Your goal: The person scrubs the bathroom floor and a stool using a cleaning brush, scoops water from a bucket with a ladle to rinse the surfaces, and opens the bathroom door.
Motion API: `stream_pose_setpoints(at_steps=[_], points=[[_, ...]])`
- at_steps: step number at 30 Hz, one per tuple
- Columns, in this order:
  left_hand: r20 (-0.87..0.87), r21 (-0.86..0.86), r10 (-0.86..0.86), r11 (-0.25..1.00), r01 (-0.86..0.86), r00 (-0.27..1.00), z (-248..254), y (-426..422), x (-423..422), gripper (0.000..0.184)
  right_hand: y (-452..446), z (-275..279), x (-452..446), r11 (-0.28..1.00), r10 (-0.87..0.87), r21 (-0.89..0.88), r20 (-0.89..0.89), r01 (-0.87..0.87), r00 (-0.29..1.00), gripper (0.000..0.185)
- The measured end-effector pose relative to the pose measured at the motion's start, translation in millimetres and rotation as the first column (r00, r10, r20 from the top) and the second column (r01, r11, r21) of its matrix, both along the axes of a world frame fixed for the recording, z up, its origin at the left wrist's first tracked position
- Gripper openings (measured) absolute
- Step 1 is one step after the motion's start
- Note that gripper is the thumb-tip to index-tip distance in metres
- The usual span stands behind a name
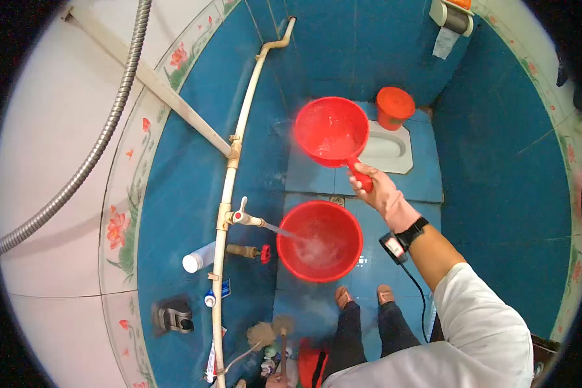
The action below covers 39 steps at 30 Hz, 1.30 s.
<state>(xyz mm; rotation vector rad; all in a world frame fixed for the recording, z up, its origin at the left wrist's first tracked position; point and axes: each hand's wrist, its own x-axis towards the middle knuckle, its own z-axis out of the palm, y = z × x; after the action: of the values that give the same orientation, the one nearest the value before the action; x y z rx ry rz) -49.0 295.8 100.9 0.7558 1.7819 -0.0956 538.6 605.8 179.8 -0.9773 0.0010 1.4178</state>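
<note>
My right hand (376, 186) is closed around the handle of a red water dipper (330, 129), held out ahead of me. The dipper's bowl faces up and has some water in it. Below it, a red basin (320, 252) sits on the blue tiled floor. A stream of water runs from the white tap (244, 218) into this basin, and the surface is stirred and frothy. The dipper hangs above the far floor, apart from the basin. I cannot make out my left hand in this view.
Beyond the dipper are a squat toilet (392, 147) and an orange-red bucket (394, 105). A pipe (227, 187) with a red-handled valve (265, 253) runs along the left wall. Long-handled brushes (283, 324) stand near the bottom edge. A metal hose (119, 103) hangs at upper left.
</note>
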Motion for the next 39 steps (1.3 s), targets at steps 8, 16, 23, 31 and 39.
stream_pose_setpoints(at_steps=[8,16,23,31,39], points=[[0.010,0.007,0.003,1.000,-0.003,1.000,-9.0,-4.2,1.7,0.037,-150.8,16.7,4.4,0.940,0.137,-0.325,0.095,-0.099,0.986,0.022],[0.011,-0.014,-0.005,1.000,0.005,1.000,-23.4,22.8,19.9,0.037,-213.0,-69.9,19.4,0.642,0.118,-0.755,-0.074,-0.133,0.990,0.020],[0.010,-0.011,-0.023,1.000,0.023,1.000,-32.3,38.1,29.7,0.036,-13.1,-37.6,56.5,0.843,0.199,-0.529,0.138,-0.098,0.970,0.010],[0.009,0.003,-0.018,1.000,0.018,1.000,-30.7,37.5,32.7,0.036,92.6,90.7,69.4,0.976,-0.045,-0.213,0.008,0.046,0.999,0.026],[0.007,-0.004,-0.009,1.000,0.009,1.000,-30.3,25.2,26.9,0.036,-35.5,91.8,76.6,0.987,0.146,-0.067,0.021,-0.144,0.989,0.028]])
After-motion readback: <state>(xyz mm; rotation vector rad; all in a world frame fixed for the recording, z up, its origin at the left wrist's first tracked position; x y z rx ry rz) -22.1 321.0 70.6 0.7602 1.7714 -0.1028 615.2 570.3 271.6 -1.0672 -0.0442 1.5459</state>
